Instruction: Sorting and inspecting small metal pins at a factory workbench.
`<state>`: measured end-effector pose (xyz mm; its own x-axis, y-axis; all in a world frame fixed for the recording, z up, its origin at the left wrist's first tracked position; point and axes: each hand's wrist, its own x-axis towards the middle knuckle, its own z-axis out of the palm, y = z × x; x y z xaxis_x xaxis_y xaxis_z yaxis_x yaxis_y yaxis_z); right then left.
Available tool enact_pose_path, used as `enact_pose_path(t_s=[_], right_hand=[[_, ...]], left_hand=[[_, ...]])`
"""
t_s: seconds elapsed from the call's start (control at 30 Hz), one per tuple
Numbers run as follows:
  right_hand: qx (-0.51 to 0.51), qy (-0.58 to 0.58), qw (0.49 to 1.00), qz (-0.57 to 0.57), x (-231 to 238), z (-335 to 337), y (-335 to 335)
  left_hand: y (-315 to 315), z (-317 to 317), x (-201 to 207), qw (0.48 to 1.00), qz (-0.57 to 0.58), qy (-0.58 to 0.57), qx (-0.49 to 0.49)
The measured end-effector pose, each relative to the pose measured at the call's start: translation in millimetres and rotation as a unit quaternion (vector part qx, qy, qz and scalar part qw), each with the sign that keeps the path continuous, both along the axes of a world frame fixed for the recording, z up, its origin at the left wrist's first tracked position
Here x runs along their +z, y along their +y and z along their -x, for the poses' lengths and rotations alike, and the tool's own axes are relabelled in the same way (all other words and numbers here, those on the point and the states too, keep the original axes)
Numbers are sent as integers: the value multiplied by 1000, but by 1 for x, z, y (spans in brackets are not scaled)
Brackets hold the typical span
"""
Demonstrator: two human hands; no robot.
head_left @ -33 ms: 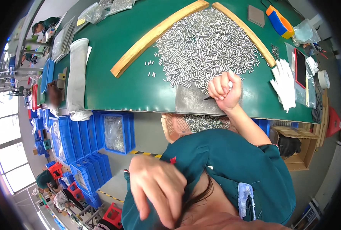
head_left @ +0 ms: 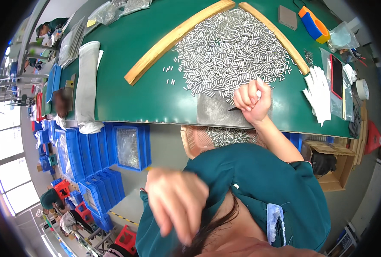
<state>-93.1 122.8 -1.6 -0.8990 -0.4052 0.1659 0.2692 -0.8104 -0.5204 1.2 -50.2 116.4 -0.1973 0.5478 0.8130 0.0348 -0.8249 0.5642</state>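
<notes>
My right hand [head_left: 254, 102] is closed at the near edge of the pile, its wrist by the table edge. A slim tool with a black pointed tip [head_left: 233, 109] sticks out of the fist; most of it is hidden by the fingers. Beneath the hand lies a flat grey plate [head_left: 212, 112]. Small silvery metal pins [head_left: 237, 51] are heaped beyond it, between two wooden strips [head_left: 169, 47]. Away from the table, my left hand [head_left: 177, 201] hangs in front of my chest beside a lock of dark hair. Its fingers point down, slightly apart and blurred, with nothing visible in them.
A pink basket [head_left: 192, 143] of pins sits below the table edge. White gloves [head_left: 317, 96], a red-edged phone [head_left: 336, 77] and an orange-blue tool [head_left: 313, 25] lie to the right. A grey sleeve [head_left: 86, 85] lies left. Blue crates [head_left: 100, 188] stand on the floor; people work far left.
The fingers of my left hand have drawn up slightly. My right hand stays in place with the tool, and the whole view has shifted a little.
</notes>
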Motion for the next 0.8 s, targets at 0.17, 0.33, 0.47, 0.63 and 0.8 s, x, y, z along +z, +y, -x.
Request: enact_pose_path(t_s=[0.17,0.33,0.47,0.63,0.8], right_hand=[[5,14,1000,-5,-2,0,-2],[2,7,1000,-7,-2,0,-1],[0,15,1000,-2,-1,-1,-2],[-10,15,1000,-7,-5,-3,0],[-10,9,1000,-22,9,0,-8]], left_hand=[[-1,21,-92,504,545,-16,670],[12,36,-119,414,541,6,732],[11,44,-121,367,559,82,739],[15,31,-116,444,574,93,682],[20,25,-115,451,566,36,689]])
